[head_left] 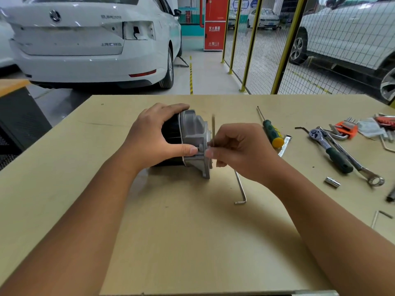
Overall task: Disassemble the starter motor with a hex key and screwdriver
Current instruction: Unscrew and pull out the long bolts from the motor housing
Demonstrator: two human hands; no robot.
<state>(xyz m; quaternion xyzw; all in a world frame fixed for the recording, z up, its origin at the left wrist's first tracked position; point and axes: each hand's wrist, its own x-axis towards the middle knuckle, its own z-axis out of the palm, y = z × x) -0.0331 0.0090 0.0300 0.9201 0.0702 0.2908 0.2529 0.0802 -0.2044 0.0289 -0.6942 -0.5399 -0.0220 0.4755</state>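
The black-bodied starter motor with a grey cast-metal end housing (192,137) lies on its side on the tan wooden desk (192,231); the left hand (154,137) grips its black body; the right hand (239,150) pinches a thin metal hex key (213,129) against the housing; a green-and-yellow-handled screwdriver (271,130) lies near, to the right.

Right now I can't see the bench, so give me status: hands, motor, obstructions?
Left hand grips starter motor. Right hand pinches hex key at its housing. Nothing blocking; spare hex key lies beside.

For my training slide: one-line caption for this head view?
Left hand steadies the starter motor while the right hand works a hex key at its housing.
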